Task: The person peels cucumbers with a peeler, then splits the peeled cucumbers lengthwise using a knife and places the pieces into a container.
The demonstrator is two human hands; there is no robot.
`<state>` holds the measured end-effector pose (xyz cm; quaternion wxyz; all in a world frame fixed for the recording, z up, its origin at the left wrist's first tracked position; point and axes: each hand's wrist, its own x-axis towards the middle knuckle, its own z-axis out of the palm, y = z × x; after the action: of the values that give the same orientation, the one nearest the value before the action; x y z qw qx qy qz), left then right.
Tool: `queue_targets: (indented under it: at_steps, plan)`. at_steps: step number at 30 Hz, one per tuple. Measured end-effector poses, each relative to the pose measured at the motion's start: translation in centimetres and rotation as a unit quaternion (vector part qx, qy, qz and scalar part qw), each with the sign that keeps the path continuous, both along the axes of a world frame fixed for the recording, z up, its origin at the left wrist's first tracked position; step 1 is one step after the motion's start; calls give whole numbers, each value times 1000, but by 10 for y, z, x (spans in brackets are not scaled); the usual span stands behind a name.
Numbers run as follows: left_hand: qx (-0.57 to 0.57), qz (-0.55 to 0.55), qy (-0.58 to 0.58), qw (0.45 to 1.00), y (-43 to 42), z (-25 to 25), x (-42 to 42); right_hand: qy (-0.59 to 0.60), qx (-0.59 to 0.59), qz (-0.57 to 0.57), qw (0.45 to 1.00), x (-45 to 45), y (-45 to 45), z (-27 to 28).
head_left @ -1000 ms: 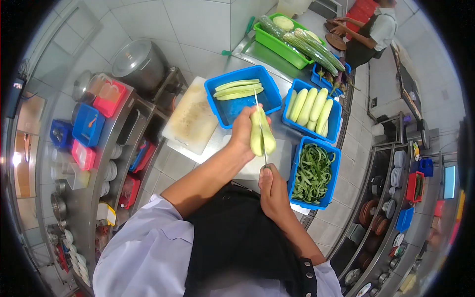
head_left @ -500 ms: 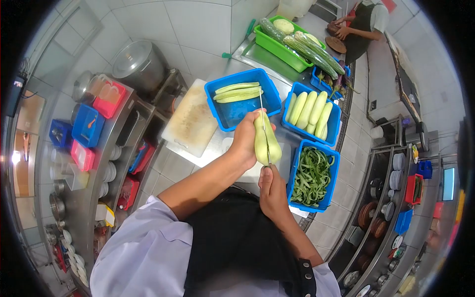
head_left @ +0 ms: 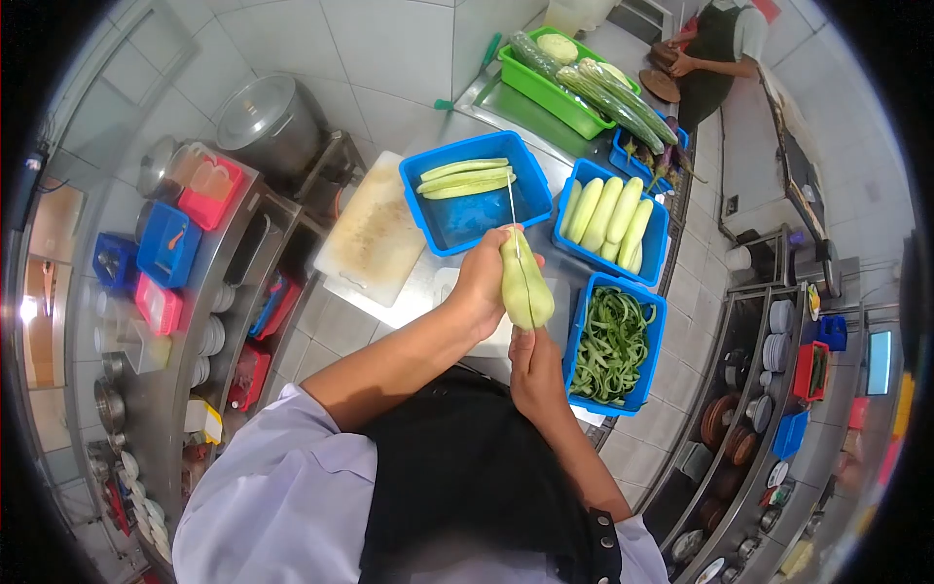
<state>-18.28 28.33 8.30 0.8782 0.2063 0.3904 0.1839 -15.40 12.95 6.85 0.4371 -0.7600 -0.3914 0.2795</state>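
Note:
My left hand [head_left: 484, 282] is wrapped round a pale green peeled cucumber [head_left: 525, 292], held above the counter and pointing away from me. A knife [head_left: 513, 202] runs lengthwise through it. The thin blade sticks out past the far end, and a dark cut line shows along the top. At the near end my right hand [head_left: 537, 370] is closed on the knife's handle, which the fingers mostly hide. Just beyond, a blue bin [head_left: 453, 237] holds several long cut pieces [head_left: 467, 179]. More peeled cucumbers [head_left: 611, 216] lie in a second blue bin [head_left: 654, 271] to the right.
Green peelings [head_left: 615, 346] fill a blue bin [head_left: 637, 401] beside my right hand. A white cutting board [head_left: 368, 234] lies left. A green crate [head_left: 555, 102] of vegetables stands at the back. Shelves line both sides. Another person [head_left: 715, 63] works at the far right.
My right hand has shifted slightly toward the cucumber, and the knife handle shows less. The cut along the cucumber looks narrower. My left hand keeps its grip.

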Motion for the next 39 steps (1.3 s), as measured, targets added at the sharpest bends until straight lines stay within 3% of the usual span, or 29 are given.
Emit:
queue_targets:
  at_steps: [13, 15, 16, 18, 20, 22, 24, 27, 31, 33, 36, 39]
  plan:
    - [24, -49, -15, 998, -1, -8, -4, -25, 16, 5, 1000, 7, 0, -10]
    - [53, -59, -116, 990, 6, -32, -8, -19, 9, 12, 1000, 13, -3, -6]
    - [50, -60, -115, 990, 6, -20, -13, -14, 2, 21, 1000, 16, -4, -5]
    - [147, -146, -34, 978, 7, 4, -27, -7, 3, 15, 1000, 21, -8, -10]
    - [179, -200, -29, 963, 14, 1, -36, -39, 24, 30, 998, 25, -13, -20]
    - [246, -330, 45, 910, 17, 16, -43, -60, 16, 34, 997, 23, -15, -17]
    - [205, -332, 36, 920, 17, -1, -43, -109, -73, 57, 990, 20, -17, -15]
    - [270, -315, 90, 905, 3, -10, -42, -121, -101, 63, 986, 17, -18, -30]
    - [231, -302, 87, 921, -5, -30, -51, -148, -128, 67, 978, 14, -20, -35]
    - [122, -313, 99, 937, -7, -33, -54, -151, -130, 77, 977, 14, -24, -41]
    - [49, -342, 53, 937, -9, -28, -59, -148, -133, 81, 977, 17, -25, -49]
    - [52, -350, 60, 933, -16, -33, -62, -138, -149, 78, 976, 18, -29, -50]
